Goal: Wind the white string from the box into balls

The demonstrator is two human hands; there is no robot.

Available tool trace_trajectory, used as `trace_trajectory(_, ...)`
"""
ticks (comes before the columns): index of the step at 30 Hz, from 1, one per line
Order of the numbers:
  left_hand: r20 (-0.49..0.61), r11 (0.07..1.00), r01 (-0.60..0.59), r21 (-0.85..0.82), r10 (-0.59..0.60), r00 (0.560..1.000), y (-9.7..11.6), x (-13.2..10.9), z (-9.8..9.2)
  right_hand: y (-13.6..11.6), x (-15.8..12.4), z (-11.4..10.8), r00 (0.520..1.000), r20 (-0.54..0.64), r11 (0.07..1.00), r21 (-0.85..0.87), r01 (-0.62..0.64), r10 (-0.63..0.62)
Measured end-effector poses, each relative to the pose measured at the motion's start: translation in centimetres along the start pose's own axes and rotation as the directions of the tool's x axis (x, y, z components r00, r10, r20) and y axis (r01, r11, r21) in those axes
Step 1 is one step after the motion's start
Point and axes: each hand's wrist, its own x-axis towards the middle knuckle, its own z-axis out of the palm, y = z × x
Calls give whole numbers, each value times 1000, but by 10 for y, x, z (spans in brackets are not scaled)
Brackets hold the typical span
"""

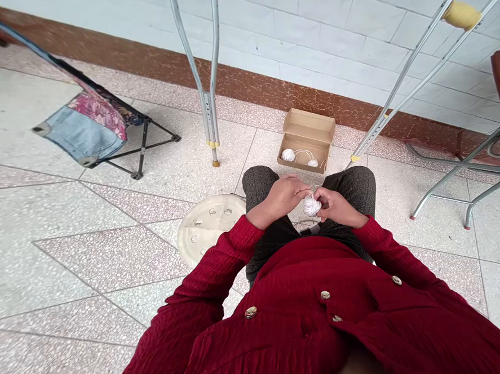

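Note:
Between my knees is a small ball of white yarn [311, 206]. My right hand [337, 206] grips it from the right with bent fingers and thumb. My left hand [286, 195] comes in from the other side, its fingers held together and their tips against the upper left of the ball, pinching the yarn there. Just beyond my knees, an open cardboard box [309, 124] stands on the floor. Inside it lie a larger white yarn ball [288, 155] and a smaller one [312, 163], with a loose strand curving between them.
A folding fabric chair [94, 131] stands at the left. One metal crutch [209, 107] leans upright near the wall, another [392, 113] right of the box. A round cream lid with holes [214, 223] lies by my left knee. A metal-legged stool [464, 168] is far right.

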Motion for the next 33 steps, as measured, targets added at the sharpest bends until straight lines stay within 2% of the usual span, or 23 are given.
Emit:
trace_trajectory(2, -14, 989, 56, -134, -59, 998, -5, 5, 5, -12, -6, 0, 1000, 24, 993, 119, 16, -19)
trace_trajectory(4, -28, 954, 144, -265, -157, 987, -7, 8, 13, -26, -8, -4, 999, -15, 974, 223, 36, -33)
trace_trajectory(7, 29, 896, 229, -380, -236, 971, -4, 6, 23, -39, -5, -13, 979, -199, 945, 313, 98, -36)
trace_trajectory(9, 112, 868, 262, -421, -237, 965, 3, 0, 26, -39, 3, -21, 937, -348, 939, 310, 147, -31)
trace_trajectory(11, 189, 857, 296, -421, -236, 953, 11, -7, 28, -34, 13, -30, 874, -485, 950, 261, 174, -27)
trace_trajectory(14, 250, 921, 262, -287, -192, 949, 22, -14, 24, -19, 27, -40, 786, -617, 995, 53, 87, -36)
trace_trajectory(15, 250, 952, 216, -218, -159, 955, 24, -14, 20, -13, 29, -40, 783, -620, 998, -46, 31, -53)
trace_trajectory(16, 234, 976, 159, -147, -122, 965, 26, -13, 16, -8, 29, -37, 800, -595, 989, -145, -17, -73)
trace_trajectory(18, 155, 998, 68, -10, -66, 986, 25, -9, 5, 0, 25, -25, 878, -470, 964, -262, -44, -88)
trace_trajectory(20, 61, 995, 29, 95, -35, 998, 21, -2, -6, 4, 16, -9, 953, -299, 980, -198, -1, -59)
trace_trajectory(22, 12, 991, 14, 132, -15, 1000, 15, 4, -13, 3, 7, 4, 987, -156, 1000, -15, 25, -28)
trace_trajectory(24, 3, 996, 13, 94, -13, 1000, 8, 7, -15, -4, -1, 11, 996, -90, 988, 147, 37, -24)
trace_trajectory(26, -4, 999, 49, -2, -49, 999, 3, 9, -11, -14, -6, 12, 997, -77, 968, 248, 48, -30)
trace_trajectory(30, 48, 954, 188, -232, -182, 982, -3, 6, 5, -36, -9, 8, 994, -102, 917, 389, 86, -49)
trace_trajectory(33, 105, 921, 271, -280, -251, 962, -3, -1, 14, -49, -8, 3, 988, -144, 897, 427, 116, -60)
